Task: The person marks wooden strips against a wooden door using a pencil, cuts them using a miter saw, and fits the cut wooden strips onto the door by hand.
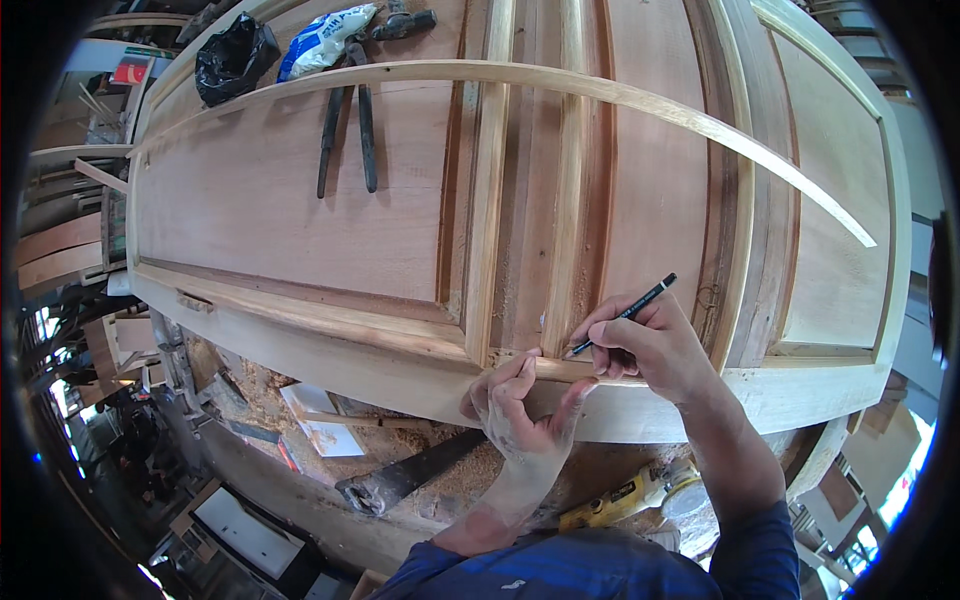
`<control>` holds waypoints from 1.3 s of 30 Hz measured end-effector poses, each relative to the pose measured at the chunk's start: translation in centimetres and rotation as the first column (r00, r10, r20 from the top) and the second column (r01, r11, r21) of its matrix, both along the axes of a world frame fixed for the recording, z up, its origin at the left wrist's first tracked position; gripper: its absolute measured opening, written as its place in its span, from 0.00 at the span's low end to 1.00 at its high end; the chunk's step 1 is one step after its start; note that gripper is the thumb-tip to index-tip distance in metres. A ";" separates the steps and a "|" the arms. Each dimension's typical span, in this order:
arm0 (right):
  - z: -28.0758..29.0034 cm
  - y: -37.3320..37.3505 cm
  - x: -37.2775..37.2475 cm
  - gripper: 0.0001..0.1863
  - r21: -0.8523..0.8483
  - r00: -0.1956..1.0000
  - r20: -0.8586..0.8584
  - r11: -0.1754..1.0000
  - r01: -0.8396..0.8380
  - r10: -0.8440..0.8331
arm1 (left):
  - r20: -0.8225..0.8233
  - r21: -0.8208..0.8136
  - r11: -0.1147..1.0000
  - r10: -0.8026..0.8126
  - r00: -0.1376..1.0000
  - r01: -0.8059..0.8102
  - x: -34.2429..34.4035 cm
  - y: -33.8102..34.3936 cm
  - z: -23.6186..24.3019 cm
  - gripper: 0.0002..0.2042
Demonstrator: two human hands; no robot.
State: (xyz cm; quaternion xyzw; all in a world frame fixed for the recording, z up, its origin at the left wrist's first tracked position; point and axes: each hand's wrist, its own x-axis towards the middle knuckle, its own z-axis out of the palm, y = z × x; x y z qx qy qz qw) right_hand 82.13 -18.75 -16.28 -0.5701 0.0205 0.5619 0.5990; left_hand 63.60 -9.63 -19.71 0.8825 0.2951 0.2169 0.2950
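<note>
My right hand (650,345) pinches a dark pencil (625,315), its tip down on a pale wooden moulding strip (560,369) along the near edge of a panelled wooden door (330,375). Just left of the tip, my left hand (525,405) grips this strip, fingers curled over it and thumb stretched toward the right hand. Right beside the pencil tip, an upright moulding (567,230) meets the near strip. A second upright moulding (490,200) runs parallel to its left.
A long thin wooden strip (640,97) lies across the door's far part. Beyond it are pincers (365,130), a hammer (405,22), a blue-white packet (325,40) and a black plastic bag (235,60). Below the near edge lie a handsaw (410,472), a yellow power tool (620,497) and sawdust.
</note>
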 end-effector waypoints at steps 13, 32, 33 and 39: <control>-0.2 -0.3 -0.1 0.10 0.035 1.000 -0.016 0.999 0.017 -0.016 | -0.008 0.013 1.000 0.006 1.000 -0.006 0.0 0.0 0.0 0.32; -0.1 -0.4 -0.4 0.10 -0.011 0.998 0.056 1.000 0.003 -0.002 | 0.015 0.020 0.999 0.034 0.999 -0.034 -0.3 -0.6 -0.4 0.30; -0.1 -0.7 -0.3 0.10 0.054 0.996 0.033 0.995 0.078 -0.080 | 0.024 0.016 1.000 0.022 0.999 -0.023 -0.1 -0.7 -0.3 0.30; 3.2 -6.5 -1.6 0.13 0.157 0.758 0.588 0.960 0.234 -0.281 | 0.045 0.016 0.998 0.061 0.997 -0.062 0.1 -0.8 -0.2 0.27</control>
